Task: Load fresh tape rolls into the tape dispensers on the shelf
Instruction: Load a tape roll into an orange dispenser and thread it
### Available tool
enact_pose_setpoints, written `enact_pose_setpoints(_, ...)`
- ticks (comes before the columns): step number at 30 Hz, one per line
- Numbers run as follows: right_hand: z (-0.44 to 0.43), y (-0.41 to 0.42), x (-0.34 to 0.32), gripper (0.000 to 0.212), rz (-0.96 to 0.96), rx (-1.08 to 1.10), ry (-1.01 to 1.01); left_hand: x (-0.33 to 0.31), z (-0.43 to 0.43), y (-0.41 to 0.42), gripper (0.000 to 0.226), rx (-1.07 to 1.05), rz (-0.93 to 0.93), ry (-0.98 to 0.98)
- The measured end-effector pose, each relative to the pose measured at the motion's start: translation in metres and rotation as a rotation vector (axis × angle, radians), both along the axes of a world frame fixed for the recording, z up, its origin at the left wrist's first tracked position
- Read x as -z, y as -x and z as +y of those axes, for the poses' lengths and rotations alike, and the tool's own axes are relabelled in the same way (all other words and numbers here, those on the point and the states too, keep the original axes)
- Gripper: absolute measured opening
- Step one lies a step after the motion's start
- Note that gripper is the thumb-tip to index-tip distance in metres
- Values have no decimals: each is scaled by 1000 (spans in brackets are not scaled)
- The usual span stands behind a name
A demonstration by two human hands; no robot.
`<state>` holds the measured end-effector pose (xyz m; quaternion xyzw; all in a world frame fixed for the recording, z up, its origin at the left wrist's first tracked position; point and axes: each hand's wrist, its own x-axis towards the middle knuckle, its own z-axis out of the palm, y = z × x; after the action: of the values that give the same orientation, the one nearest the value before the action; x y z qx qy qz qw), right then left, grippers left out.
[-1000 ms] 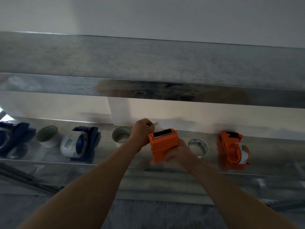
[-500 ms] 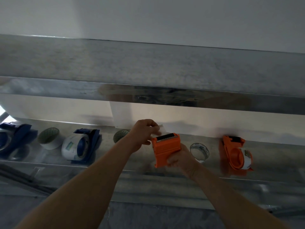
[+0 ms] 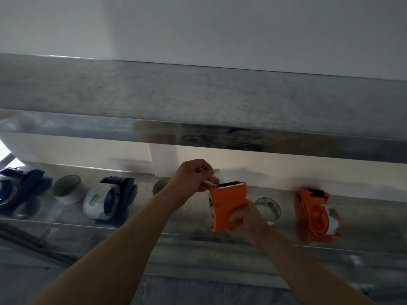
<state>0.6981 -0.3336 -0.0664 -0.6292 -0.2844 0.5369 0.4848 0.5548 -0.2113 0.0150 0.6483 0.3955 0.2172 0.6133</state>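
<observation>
here our right hand (image 3: 243,219) grips the orange dispenser (image 3: 229,202) by its lower end and holds it over the shelf (image 3: 66,223). its long axis runs up and away from us, so the serrated blade (image 3: 230,185) sits along the far top edge. our left hand (image 3: 193,176) is closed in a pinch on what looks like the tape end (image 3: 216,171), a thin pale strip poking out past the knuckles. that hand sits just up and left of the blade, close beside the dispenser's corner, so it is the one nearer the teeth. we judge the coming move is to draw the strip rightward and down across them.

the roll is mostly hidden inside the body; only a sliver of printed white shows at its left side. the dispenser looks like smooth hard plastic, boxy, and the blade is a dull toothed strip. the shelf is brushed metal, glossy and reflective. on it rest a clear roll (image 3: 268,209) just right of our right hand, a second orange dispenser (image 3: 317,213) with a roll in it, a blue dispenser (image 3: 123,194) holding a white roll, and a pale roll (image 3: 67,190).
</observation>
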Motion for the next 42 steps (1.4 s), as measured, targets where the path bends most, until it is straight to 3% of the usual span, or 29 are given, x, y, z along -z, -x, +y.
enact_pose_setpoints(5,2,2,-5,76,9,-6,-21,7,2,10,13,-82,-83,98)
enact_pose_setpoints(7,1,2,-7,62,-3,-17,-7,7,2,14,14,-100,-125,109)
enact_pose_setpoints(10,-6,4,-10,23,-26,-23,0,0,0,16,12,-60,-143,42)
enact_pose_setpoints(19,-11,9,-4,24,-81,-45,-71,-10,-4,15,9,39,-96,-73)
enact_pose_setpoints(26,-13,6,-1,47,-89,-38,-186,-11,-7,16,27,22,-356,70)
enact_pose_setpoints(29,-10,6,3,57,-100,-12,-243,-13,-7,18,23,23,-392,74)
enact_pose_setpoints(36,-10,13,1,45,-165,-14,-289,-26,-12,12,14,2,-279,-33)
enact_pose_setpoints(42,-9,14,3,46,-154,-6,-287,-30,-13,14,16,43,-300,-31)
